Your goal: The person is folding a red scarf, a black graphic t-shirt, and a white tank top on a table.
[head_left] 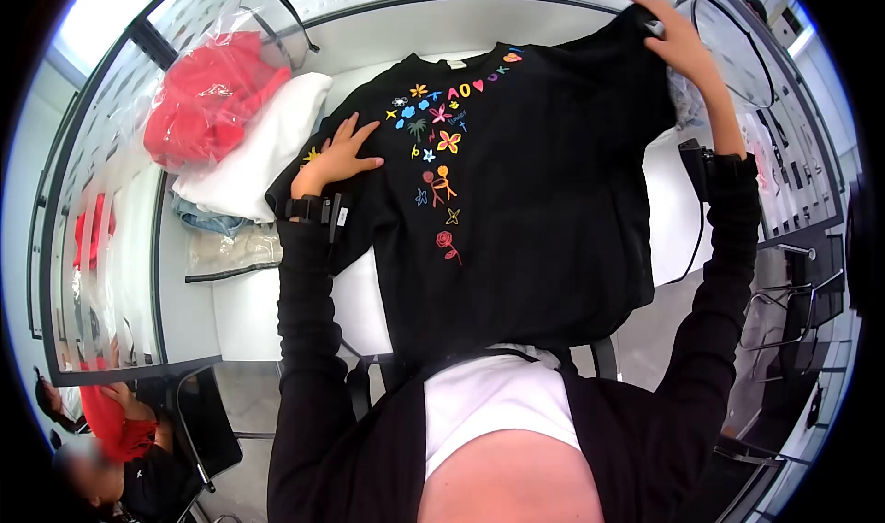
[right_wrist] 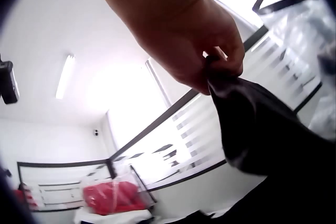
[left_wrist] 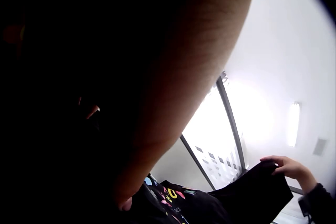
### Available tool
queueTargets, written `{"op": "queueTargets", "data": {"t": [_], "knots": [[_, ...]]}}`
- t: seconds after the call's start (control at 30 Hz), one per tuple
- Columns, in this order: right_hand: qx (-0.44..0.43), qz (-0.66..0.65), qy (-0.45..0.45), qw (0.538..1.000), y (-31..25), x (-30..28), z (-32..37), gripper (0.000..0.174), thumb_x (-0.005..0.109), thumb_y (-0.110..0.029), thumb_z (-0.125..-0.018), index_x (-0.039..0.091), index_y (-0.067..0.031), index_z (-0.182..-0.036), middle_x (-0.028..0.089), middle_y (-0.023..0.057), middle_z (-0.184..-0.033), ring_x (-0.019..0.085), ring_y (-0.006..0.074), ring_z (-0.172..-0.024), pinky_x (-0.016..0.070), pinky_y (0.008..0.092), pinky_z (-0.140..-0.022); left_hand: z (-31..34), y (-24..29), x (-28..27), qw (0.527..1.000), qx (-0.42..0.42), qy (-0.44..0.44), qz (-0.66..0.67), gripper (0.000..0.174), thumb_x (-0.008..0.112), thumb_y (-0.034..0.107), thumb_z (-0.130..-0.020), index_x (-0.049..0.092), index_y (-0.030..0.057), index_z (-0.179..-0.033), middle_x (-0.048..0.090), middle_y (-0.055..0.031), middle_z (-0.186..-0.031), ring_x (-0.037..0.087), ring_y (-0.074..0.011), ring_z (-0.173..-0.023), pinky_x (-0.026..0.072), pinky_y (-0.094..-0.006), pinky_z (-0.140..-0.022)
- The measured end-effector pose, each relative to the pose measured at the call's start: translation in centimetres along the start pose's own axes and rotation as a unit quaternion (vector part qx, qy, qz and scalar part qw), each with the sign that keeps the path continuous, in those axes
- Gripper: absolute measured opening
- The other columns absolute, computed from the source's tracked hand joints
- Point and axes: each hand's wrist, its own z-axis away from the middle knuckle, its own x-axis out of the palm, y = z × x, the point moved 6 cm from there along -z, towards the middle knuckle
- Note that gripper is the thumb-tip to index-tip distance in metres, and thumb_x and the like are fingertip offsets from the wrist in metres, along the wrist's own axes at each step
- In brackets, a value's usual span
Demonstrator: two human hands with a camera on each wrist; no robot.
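A black shirt with colourful printed drawings lies spread over the white table, its neckline at the far side. On its left sleeve area my left hand rests with fingers spread. At the upper right my right hand pinches the end of the other sleeve and holds it raised. The right wrist view shows thumb and fingers of the right hand closed on the dark cloth. In the left wrist view the right hand holds the sleeve up; the left hand is mostly dark there.
At the left lie a red garment in clear plastic, a white cloth, folded denim and a clear bag. Panels edge the table at the back and sides. Another person sits at the lower left with red cloth.
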Motion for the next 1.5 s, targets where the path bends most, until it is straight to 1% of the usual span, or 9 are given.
{"op": "queueTargets", "data": {"t": [0.13,0.3,0.4,0.6,0.67,0.83,1.1,1.23,1.5], "knots": [[-0.003,-0.329,-0.195,0.924,-8.3,2.4,0.4,0.067,0.058,-0.013,-0.081,0.026,-0.0186,-0.139,0.035,0.0108,-0.137,0.057,0.0171,-0.098,0.0452,0.0299,-0.087,-0.1,0.0,-0.2,1.000,0.024,0.010,0.003,0.069,0.062,0.043,-0.076,0.032,0.0222,-0.135,0.014,-0.0150,-0.145,0.014,-0.0304,-0.134,0.0195,-0.0471,-0.105],[-0.035,-0.330,-0.210,0.920,-6.5,4.3,0.3,0.053,0.056,-0.013,-0.083,0.037,-0.0143,-0.133,0.049,0.0110,-0.121,0.057,0.0182,-0.099,0.0453,0.0295,-0.087,2.5,2.4,-3.2,0.993,-0.032,-0.027,0.106,0.057,0.062,0.031,-0.080,0.040,0.0135,-0.130,0.031,-0.0143,-0.139,0.042,-0.0272,-0.120,0.0338,-0.0342,-0.099],[0.028,-0.238,-0.191,0.952,-4.1,5.8,1.1,0.042,0.057,-0.013,-0.082,0.046,-0.0105,-0.123,0.057,0.0092,-0.106,0.059,0.0177,-0.092,0.0470,0.0283,-0.081,2.2,0.9,-3.9,0.995,0.088,0.033,0.031,0.054,0.061,0.028,-0.081,0.043,0.0089,-0.128,0.040,-0.0131,-0.133,0.043,-0.0254,-0.119,0.0346,-0.0328,-0.098],[0.044,-0.121,-0.134,0.983,-5.4,10.3,3.2,0.030,0.068,-0.032,-0.072,0.058,-0.0034,-0.074,0.059,0.0096,-0.059,0.059,0.0231,-0.060,0.0443,0.0320,-0.054,4.2,0.8,-6.2,0.995,0.042,0.063,0.066,0.055,0.062,0.031,-0.080,0.045,0.0034,-0.124,0.046,-0.0155,-0.127,0.042,-0.0283,-0.118,0.0340,-0.0336,-0.098],[-0.019,-0.023,-0.096,0.995,-8.5,11.3,4.6,0.043,0.069,-0.043,-0.068,0.055,-0.0029,-0.078,0.057,0.0122,-0.076,0.058,0.0271,-0.071,0.0458,0.0382,-0.057,4.4,0.6,-6.6,0.996,0.027,0.067,0.053,0.055,0.062,0.031,-0.079,0.045,0.0035,-0.124,0.046,-0.0157,-0.127,0.043,-0.0285,-0.118,0.0343,-0.0337,-0.098],[-0.058,0.148,-0.095,0.983,-12.0,15.8,6.2,0.029,0.063,-0.019,-0.069,0.051,-0.0011,-0.089,0.047,0.0115,-0.092,0.053,0.0254,-0.083,0.0508,0.0328,-0.062,5.4,1.0,-7.3,0.996,0.006,0.076,0.045,0.055,0.063,0.029,-0.078,0.046,0.0045,-0.124,0.047,-0.0151,-0.125,0.046,-0.0292,-0.114,0.0364,-0.0340,-0.095],[-0.009,-0.248,-0.019,0.968,-13.2,10.9,5.2,0.025,0.045,-0.007,-0.082,0.044,0.0062,-0.103,0.053,0.0257,-0.103,0.053,0.0403,-0.093,0.0422,0.0422,-0.081,6.5,1.6,-8.2,0.993,-0.002,0.119,0.023,0.053,0.064,0.029,-0.077,0.048,0.0061,-0.122,0.051,-0.0153,-0.119,0.052,-0.0296,-0.103,0.0418,-0.0346,-0.087],[-0.075,-0.211,-0.247,0.943,-14.9,13.1,7.5,0.036,0.058,-0.024,-0.083,0.046,-0.0004,-0.107,0.042,0.0176,-0.125,0.046,0.0343,-0.112,0.0381,0.0347,-0.091,7.1,1.9,-8.6,0.987,0.006,0.156,-0.025,0.053,0.066,0.028,-0.075,0.049,0.0051,-0.120,0.053,-0.0168,-0.114,0.053,-0.0303,-0.101,0.0420,-0.0344,-0.086],[-0.114,0.002,-0.075,0.991,-9.4,11.2,3.4,0.051,0.063,-0.023,-0.078,0.042,-0.0085,-0.122,0.037,0.0176,-0.131,0.041,0.0360,-0.116,0.0354,0.0388,-0.096,8.6,0.1,-9.3,0.969,-0.139,0.179,-0.103,0.049,0.072,0.027,-0.066,0.055,0.0010,-0.104,0.060,-0.0206,-0.086,0.059,-0.0311,-0.080,0.0458,-0.0365,-0.071]]}}
